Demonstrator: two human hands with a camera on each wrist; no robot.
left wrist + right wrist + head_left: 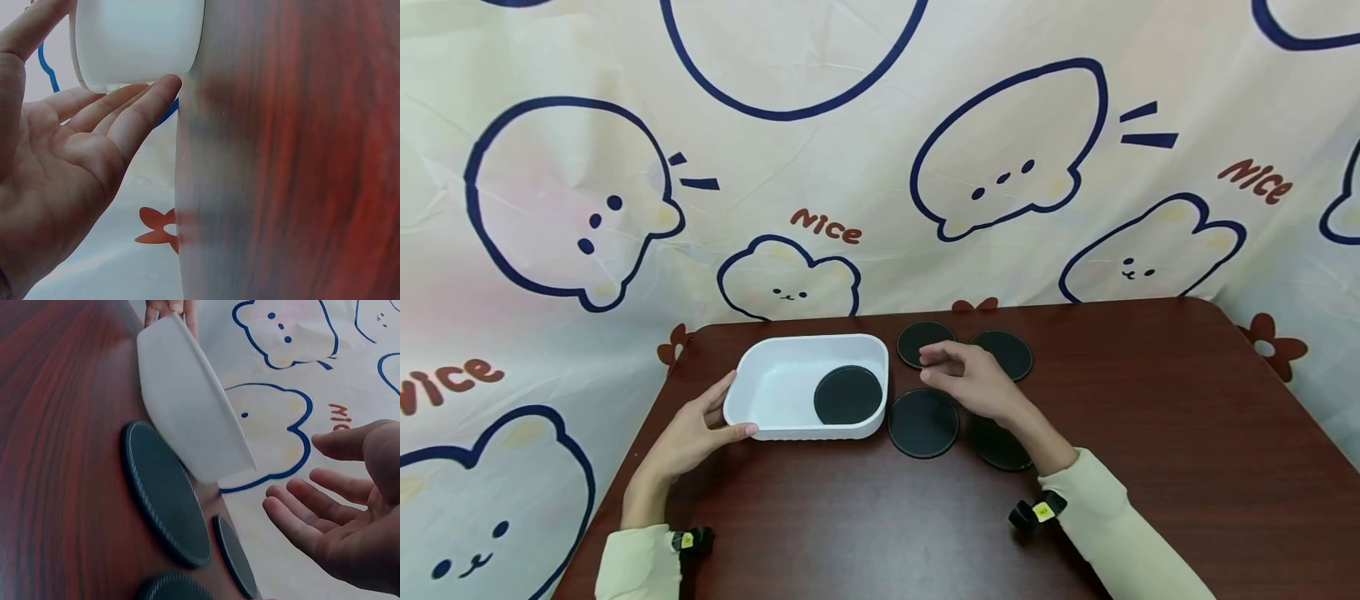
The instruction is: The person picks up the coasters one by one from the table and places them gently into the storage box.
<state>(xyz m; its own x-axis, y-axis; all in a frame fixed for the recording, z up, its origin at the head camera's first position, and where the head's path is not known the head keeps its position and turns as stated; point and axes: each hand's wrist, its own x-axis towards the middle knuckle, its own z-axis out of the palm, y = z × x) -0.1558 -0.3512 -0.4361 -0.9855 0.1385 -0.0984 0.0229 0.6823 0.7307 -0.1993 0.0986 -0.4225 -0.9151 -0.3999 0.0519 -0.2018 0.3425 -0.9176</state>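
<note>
A white plastic basin (778,383) stands at the back left of the table, and one round black coaster (847,396) with a stitched edge lies inside its right half. My left hand (688,442) holds the basin's left end, thumb at the near rim and fingers along the side; in the left wrist view the fingertips (170,84) touch its wall. To the right of the basin lie several more black coasters (923,423). Over them hovers my right hand (973,379), fingers loosely bent with nothing between them. The right wrist view shows that hand (350,519) apart from the coasters (165,494).
The dark brown wooden table (1150,433) ends at the back against a pale cloth (880,167) printed with cartoon bears. A black wrist device (1037,511) sits on the right sleeve, and another (692,540) on the left.
</note>
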